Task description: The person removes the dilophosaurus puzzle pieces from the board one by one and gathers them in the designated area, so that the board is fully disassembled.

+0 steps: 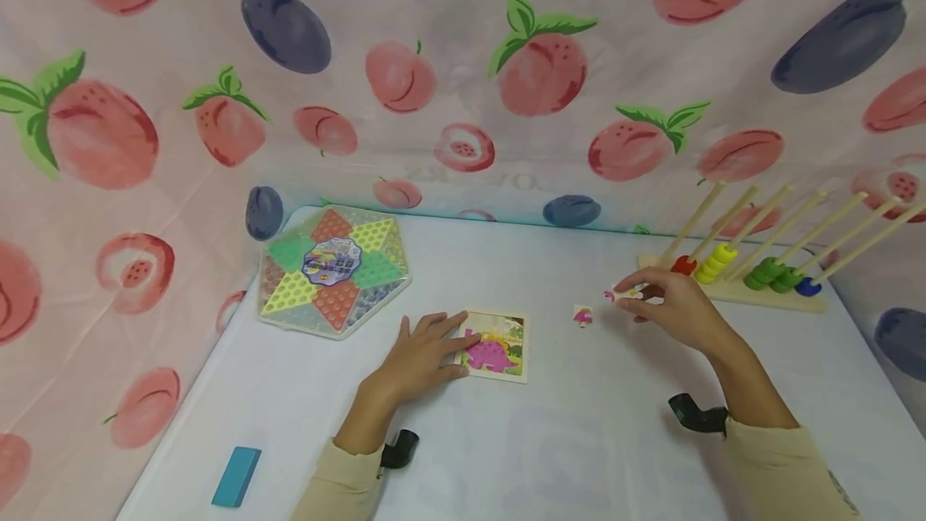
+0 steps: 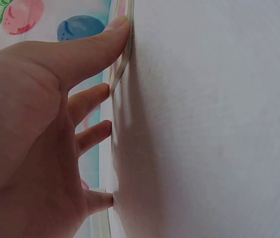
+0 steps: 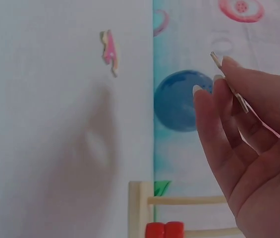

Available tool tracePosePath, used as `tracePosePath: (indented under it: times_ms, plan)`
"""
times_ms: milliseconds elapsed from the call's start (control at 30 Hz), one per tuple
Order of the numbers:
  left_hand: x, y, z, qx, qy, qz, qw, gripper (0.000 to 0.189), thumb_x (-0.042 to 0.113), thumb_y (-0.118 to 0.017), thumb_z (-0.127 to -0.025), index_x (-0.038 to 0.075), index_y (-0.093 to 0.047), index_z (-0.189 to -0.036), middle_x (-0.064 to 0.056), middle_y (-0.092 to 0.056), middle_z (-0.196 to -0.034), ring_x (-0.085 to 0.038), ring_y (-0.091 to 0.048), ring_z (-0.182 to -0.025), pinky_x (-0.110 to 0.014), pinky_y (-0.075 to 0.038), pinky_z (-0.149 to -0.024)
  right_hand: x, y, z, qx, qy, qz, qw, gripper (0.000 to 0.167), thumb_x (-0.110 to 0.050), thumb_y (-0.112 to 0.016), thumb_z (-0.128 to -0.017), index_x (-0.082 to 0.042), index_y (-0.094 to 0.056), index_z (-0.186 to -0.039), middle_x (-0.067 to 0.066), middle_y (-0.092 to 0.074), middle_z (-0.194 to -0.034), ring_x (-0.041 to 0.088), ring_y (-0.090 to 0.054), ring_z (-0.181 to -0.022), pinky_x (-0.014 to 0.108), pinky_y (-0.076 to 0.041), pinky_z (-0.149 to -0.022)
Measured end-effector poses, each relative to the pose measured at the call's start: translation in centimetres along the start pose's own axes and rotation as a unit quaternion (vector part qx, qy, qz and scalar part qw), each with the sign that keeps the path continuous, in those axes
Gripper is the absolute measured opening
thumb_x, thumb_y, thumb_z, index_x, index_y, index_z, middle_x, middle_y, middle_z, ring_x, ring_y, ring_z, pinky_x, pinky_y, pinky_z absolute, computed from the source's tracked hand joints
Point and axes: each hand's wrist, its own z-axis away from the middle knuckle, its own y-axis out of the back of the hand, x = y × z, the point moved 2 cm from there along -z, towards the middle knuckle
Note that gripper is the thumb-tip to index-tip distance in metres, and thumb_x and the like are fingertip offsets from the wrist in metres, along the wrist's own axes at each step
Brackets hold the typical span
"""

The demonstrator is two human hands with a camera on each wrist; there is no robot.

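Observation:
My left hand (image 1: 423, 352) rests spread at the left side of a small square dinosaur puzzle (image 1: 499, 348), a pink dinosaur in a pale frame. One finger reaches over its picture. In the left wrist view, the thumb of this hand (image 2: 40, 114) touches the puzzle edge (image 2: 122, 64). My right hand (image 1: 676, 304) pinches a puzzle piece (image 1: 628, 293) between thumb and fingertips, raised over the table; its thin edge (image 3: 242, 103) shows in the right wrist view. On the table to the left of that hand lies a second, pink puzzle piece (image 1: 582, 315).
A hexagonal Chinese checkers set (image 1: 336, 272) lies at the back left. A bead-counting rack (image 1: 767, 293) with tall wooden rods and coloured beads stands at the back right. At the front left is a blue block (image 1: 236, 477). Fruit-printed cloth (image 1: 463, 87) hangs behind the white table.

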Motion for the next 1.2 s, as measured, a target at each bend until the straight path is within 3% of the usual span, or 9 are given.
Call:
tracePosePath:
  times_ms: [133,300,433,600,833,1033,1200]
  plan:
    - [0.1,0.2,0.1,0.001,0.001,0.001,1.0,0.053,0.036,-0.07,-0.095,0.031,-0.056,-0.146,0.0,-0.036,-0.167,-0.036,-0.029,-0.155,-0.08,-0.012,-0.119,1.5,-0.6,0.0,0.0,-0.008,-0.008,0.9999,0.025,-0.011,-0.075,-0.092,-0.004,-0.072,-0.116,0.018,-0.07,-0.115,0.024,-0.074,-0.085,0.019,-0.06,-0.068]
    - [0.1,0.2,0.1,0.001,0.001,0.005,1.0,0.054,0.037,-0.07,-0.095,0.032,-0.056,-0.147,-0.001,-0.036,-0.168,-0.036,-0.029,-0.155,-0.08,-0.011,-0.119,2.7,-1.6,-0.1,-0.007,-0.059,-0.001,0.9983,0.026,-0.014,-0.075,-0.092,-0.005,-0.071,-0.116,0.018,-0.067,-0.119,0.021,-0.072,-0.084,0.018,-0.059,-0.069]
    - [0.1,0.1,0.1,-0.001,0.0,0.004,1.0,0.054,0.037,-0.07,-0.095,0.032,-0.056,-0.147,-0.001,-0.035,-0.168,-0.036,-0.029,-0.155,-0.08,-0.011,-0.119,3.3,-2.4,-0.3,-0.012,-0.085,0.027,0.996,0.026,-0.018,-0.077,-0.091,-0.006,-0.073,-0.113,0.017,-0.069,-0.116,0.019,-0.065,-0.086,0.018,-0.055,-0.065]
    - [0.1,0.1,0.1,-0.003,-0.002,0.002,1.0,0.054,0.038,-0.07,-0.095,0.031,-0.056,-0.147,-0.001,-0.036,-0.167,-0.036,-0.029,-0.154,-0.08,-0.012,-0.119,3.8,-3.3,-0.6,0.005,-0.089,0.079,0.9929,0.023,-0.022,-0.08,-0.088,-0.007,-0.076,-0.105,0.016,-0.073,-0.107,0.021,-0.062,-0.085,0.021,-0.051,-0.067]
    - [0.0,0.1,0.1,-0.003,-0.001,-0.001,1.0,0.054,0.039,-0.07,-0.095,0.033,-0.056,-0.147,0.0,-0.035,-0.168,-0.034,-0.029,-0.155,-0.08,-0.012,-0.119,3.9,-3.8,-1.0,0.019,-0.098,0.123,0.9874,0.018,-0.023,-0.081,-0.087,-0.008,-0.078,-0.098,0.014,-0.075,-0.101,0.025,-0.063,-0.087,0.029,-0.049,-0.071]
    - [-0.1,0.0,0.0,0.0,0.001,-0.003,1.0,0.054,0.04,-0.07,-0.094,0.034,-0.056,-0.147,0.002,-0.034,-0.168,-0.033,-0.029,-0.155,-0.08,-0.011,-0.12,3.3,-3.7,-1.2,0.007,-0.123,0.145,0.9816,0.02,-0.025,-0.08,-0.087,-0.009,-0.08,-0.099,0.016,-0.076,-0.102,0.031,-0.066,-0.094,0.043,-0.053,-0.076]
    - [0.0,0.1,0.1,0.0,0.0,0.0,1.0,0.054,0.04,-0.07,-0.095,0.034,-0.056,-0.147,0.001,-0.034,-0.168,-0.033,-0.029,-0.155,-0.08,-0.011,-0.119,3.0,-3.6,-1.3,-0.006,-0.146,0.142,0.979,0.022,-0.027,-0.08,-0.087,-0.009,-0.08,-0.101,0.019,-0.076,-0.106,0.035,-0.066,-0.098,0.046,-0.053,-0.078]
